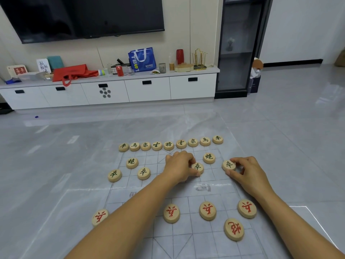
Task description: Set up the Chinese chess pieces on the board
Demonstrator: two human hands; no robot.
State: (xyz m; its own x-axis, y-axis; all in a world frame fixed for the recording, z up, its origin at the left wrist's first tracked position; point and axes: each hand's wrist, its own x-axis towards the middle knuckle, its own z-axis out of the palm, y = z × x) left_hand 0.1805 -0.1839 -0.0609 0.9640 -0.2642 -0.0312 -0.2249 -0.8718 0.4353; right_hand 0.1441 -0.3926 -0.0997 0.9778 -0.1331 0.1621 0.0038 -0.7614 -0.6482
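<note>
A clear plastic chess board (214, 238) lies on the floor. Round wooden pieces stand on it. A row of several green pieces (169, 145) lines the far edge, with two green cannons (132, 162) and green soldiers (143, 173) in front. My left hand (180, 166) pinches a green soldier (197, 167) on the board. My right hand (246, 171) pinches another green soldier (228, 165) at the board's right edge. Red soldiers (207, 210) and a red cannon (234, 229) sit on the near side; my left forearm hides part of that row.
Grey tiled floor (56, 156) surrounds the board. A long white cabinet (130, 90) with bags, tins and cups on top runs along the far wall under a television (84, 15). A dark glass cabinet (239, 47) stands at the right.
</note>
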